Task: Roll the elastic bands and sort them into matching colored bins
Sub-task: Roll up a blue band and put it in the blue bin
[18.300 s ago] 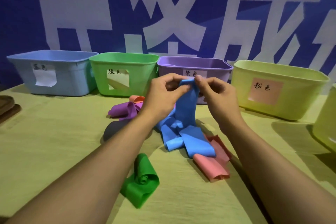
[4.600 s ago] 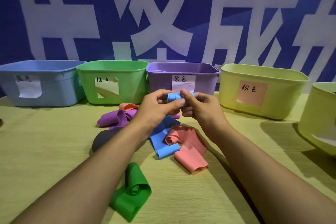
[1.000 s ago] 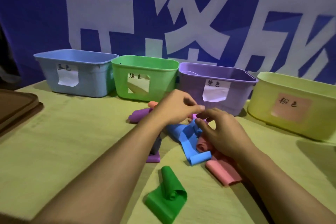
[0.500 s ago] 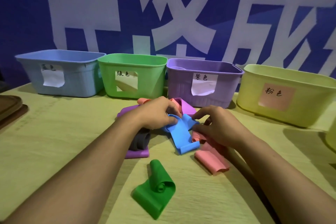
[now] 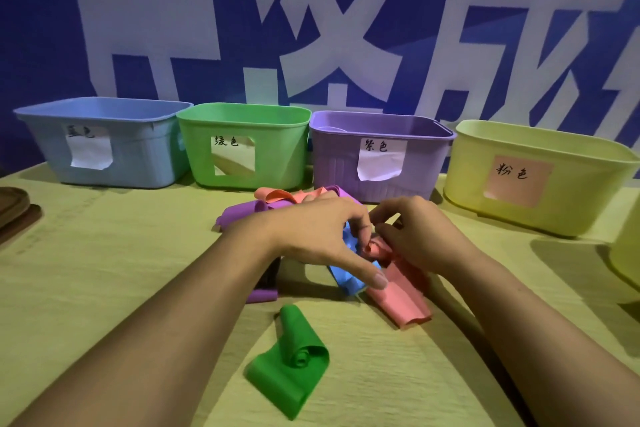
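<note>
Loose elastic bands lie in a heap in front of the bins. My left hand (image 5: pixel 311 239) and my right hand (image 5: pixel 422 236) meet fingertip to fingertip at the curled end of a pink band (image 5: pixel 401 295). Both hands hold that end. My left thumb stretches out over a blue band (image 5: pixel 346 279) that lies partly under the hand. A half-rolled green band (image 5: pixel 291 360) lies nearest me. A purple band (image 5: pixel 242 211) and a second pink band (image 5: pixel 277 194) lie behind my left hand. Behind them stand the blue bin (image 5: pixel 104 142), green bin (image 5: pixel 242 146), purple bin (image 5: pixel 381 156) and a yellow bin with a pink label (image 5: pixel 536 177).
A dark band (image 5: pixel 272 276) and a purple strip (image 5: pixel 263 295) show from under my left forearm. Another yellow bin (image 5: pixel 627 253) is cut off at the right edge. A brown tray (image 5: pixel 14 208) lies at the left edge. A blue banner wall is behind the bins.
The blue roll held 4.6 s ago is out of my hands. Since half a second ago my fingers have shifted from the blue band to the pink band's curled end.
</note>
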